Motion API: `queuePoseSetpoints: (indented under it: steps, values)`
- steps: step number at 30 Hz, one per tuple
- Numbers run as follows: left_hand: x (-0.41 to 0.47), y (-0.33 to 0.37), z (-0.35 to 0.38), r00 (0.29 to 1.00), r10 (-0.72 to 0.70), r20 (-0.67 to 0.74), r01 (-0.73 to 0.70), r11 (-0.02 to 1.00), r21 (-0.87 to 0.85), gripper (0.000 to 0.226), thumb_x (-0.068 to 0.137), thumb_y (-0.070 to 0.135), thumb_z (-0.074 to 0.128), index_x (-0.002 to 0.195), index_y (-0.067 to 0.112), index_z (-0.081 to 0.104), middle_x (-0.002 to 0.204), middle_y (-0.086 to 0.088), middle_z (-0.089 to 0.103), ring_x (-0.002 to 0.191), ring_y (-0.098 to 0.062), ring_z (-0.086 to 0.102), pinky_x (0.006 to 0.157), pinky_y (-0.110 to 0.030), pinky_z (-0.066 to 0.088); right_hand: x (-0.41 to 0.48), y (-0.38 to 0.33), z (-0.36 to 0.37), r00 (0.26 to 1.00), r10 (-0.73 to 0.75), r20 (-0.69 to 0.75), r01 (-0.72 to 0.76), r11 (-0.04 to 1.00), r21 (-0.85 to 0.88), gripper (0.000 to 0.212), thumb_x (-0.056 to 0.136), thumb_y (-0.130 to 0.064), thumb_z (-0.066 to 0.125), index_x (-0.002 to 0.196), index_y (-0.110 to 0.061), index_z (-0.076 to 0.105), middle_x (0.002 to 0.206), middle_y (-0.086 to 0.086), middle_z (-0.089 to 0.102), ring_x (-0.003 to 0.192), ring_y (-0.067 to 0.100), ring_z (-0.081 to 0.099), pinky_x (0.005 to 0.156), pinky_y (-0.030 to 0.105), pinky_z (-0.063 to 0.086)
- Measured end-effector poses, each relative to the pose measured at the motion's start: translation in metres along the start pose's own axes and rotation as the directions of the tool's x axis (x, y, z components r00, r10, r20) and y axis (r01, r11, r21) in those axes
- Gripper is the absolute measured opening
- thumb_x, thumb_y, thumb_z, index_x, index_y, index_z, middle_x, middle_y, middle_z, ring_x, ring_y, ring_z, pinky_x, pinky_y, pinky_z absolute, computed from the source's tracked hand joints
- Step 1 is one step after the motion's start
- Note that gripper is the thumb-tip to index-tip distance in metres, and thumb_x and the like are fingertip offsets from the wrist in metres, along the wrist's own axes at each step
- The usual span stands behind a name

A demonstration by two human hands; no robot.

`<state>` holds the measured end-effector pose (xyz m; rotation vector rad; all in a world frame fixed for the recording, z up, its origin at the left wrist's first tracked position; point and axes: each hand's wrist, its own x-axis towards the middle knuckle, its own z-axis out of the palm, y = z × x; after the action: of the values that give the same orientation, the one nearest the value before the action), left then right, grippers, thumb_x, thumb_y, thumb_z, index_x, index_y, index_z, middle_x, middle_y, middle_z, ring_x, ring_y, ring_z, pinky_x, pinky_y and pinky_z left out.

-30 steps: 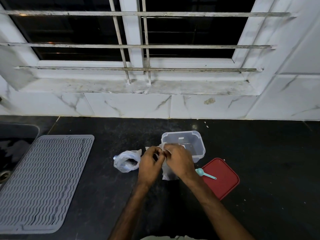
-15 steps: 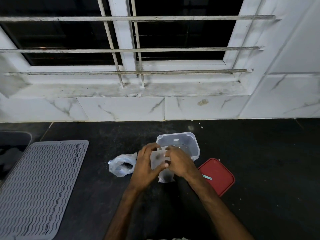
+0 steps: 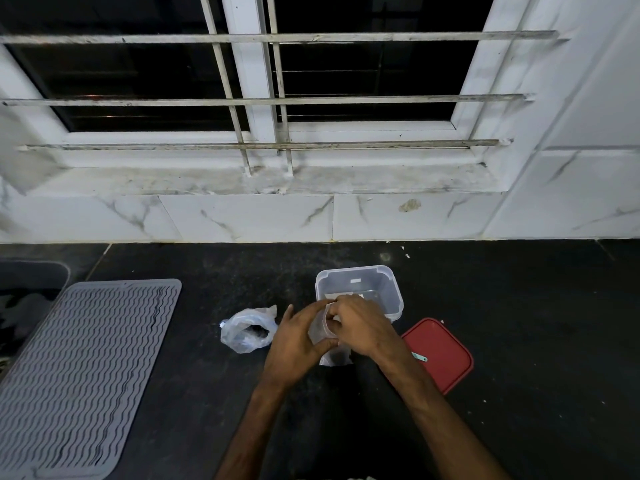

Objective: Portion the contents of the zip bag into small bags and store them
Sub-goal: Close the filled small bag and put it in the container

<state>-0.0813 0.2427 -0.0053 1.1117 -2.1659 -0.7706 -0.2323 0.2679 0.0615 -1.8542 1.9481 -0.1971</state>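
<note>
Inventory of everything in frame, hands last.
small bag: 1, clear, held between both hands
crumpled bag: 1, clear, dark contents, counter left of hands
container: 1, clear, open, behind hands
lid: 1, red, counter right of hands
spoon: 1, teal, on lid, mostly hidden
ribbed mat: 1, grey, counter far left
counter: 1, black
window bars: several, white, above counter
left hand: 1, fingers round small bag
right hand: 1, fingers pinch small bag
</note>
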Motion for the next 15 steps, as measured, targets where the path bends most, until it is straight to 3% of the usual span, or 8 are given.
queuePoseSetpoints:
  steps: [2, 5, 8, 11, 13, 15]
  values:
    - [-0.002, 0.002, 0.0, 0.999, -0.017, -0.04, 0.016, 0.999, -0.035, 0.059, 0.082, 0.055, 0.066, 0.133, 0.027, 0.056, 0.13, 0.017, 0.062, 0.119, 0.003, 0.055, 0.118, -0.049, 0.026, 0.003, 0.001, 0.0, 0.999, 0.035, 0.033, -0.038, 0.996, 0.078, 0.025, 0.097, -0.03, 0.054, 0.111, -0.015, 0.069, 0.108, 0.006, 0.07, 0.097, 0.024, 0.064, 0.089, 0.037, 0.05]
    - [-0.004, 0.005, -0.003, 0.99, -0.073, -0.121, 0.055, 0.988, -0.144, 0.047, 0.082, 0.051, 0.065, 0.123, 0.029, 0.063, 0.117, 0.019, 0.068, 0.109, 0.003, 0.061, 0.113, -0.05, 0.035, 0.003, 0.008, -0.006, 0.998, -0.056, -0.001, 0.055, 0.988, 0.145, 0.023, 0.098, -0.026, 0.054, 0.112, -0.02, 0.071, 0.11, 0.001, 0.07, 0.092, 0.014, 0.062, 0.077, 0.025, 0.042]
    - [-0.004, 0.007, -0.003, 0.978, -0.128, -0.162, 0.093, 0.973, -0.211, 0.033, 0.083, 0.046, 0.066, 0.111, 0.029, 0.069, 0.1, 0.018, 0.072, 0.094, -0.004, 0.065, 0.093, -0.043, 0.05, -0.001, 0.012, -0.013, 0.996, -0.09, -0.018, 0.091, 0.975, 0.201, 0.025, 0.099, -0.03, 0.053, 0.113, -0.022, 0.072, 0.11, -0.002, 0.071, 0.094, 0.014, 0.064, 0.083, 0.03, 0.049]
    - [-0.005, 0.005, -0.002, 0.953, -0.219, -0.211, 0.167, 0.956, -0.24, 0.036, 0.08, 0.054, 0.06, 0.098, 0.025, 0.07, 0.078, 0.01, 0.068, 0.072, -0.007, 0.062, 0.065, -0.035, 0.053, -0.004, 0.009, -0.015, 0.998, -0.052, 0.026, 0.042, 0.956, 0.289, 0.039, 0.097, -0.051, 0.048, 0.108, -0.022, 0.073, 0.104, -0.003, 0.072, 0.091, 0.013, 0.065, 0.085, 0.036, 0.052]
    - [-0.006, 0.004, 0.0, 0.944, -0.248, -0.216, 0.193, 0.95, -0.244, 0.045, 0.08, 0.061, 0.057, 0.095, 0.021, 0.07, 0.073, 0.006, 0.067, 0.067, -0.011, 0.063, 0.061, -0.039, 0.053, -0.007, 0.006, -0.017, 0.996, -0.076, 0.039, 0.061, 0.953, 0.297, 0.049, 0.09, -0.064, 0.047, 0.108, -0.025, 0.072, 0.119, -0.008, 0.067, 0.105, 0.011, 0.062, 0.095, 0.037, 0.049]
    - [-0.008, 0.003, 0.0, 0.948, -0.251, -0.197, 0.198, 0.947, -0.254, 0.048, 0.079, 0.061, 0.058, 0.099, 0.019, 0.068, 0.077, 0.007, 0.069, 0.07, -0.012, 0.065, 0.065, -0.043, 0.055, -0.01, 0.004, -0.017, 0.991, -0.131, 0.036, 0.118, 0.963, 0.243, 0.046, 0.084, -0.064, 0.057, 0.11, -0.029, 0.07, 0.13, -0.011, 0.059, 0.115, 0.01, 0.056, 0.099, 0.036, 0.044]
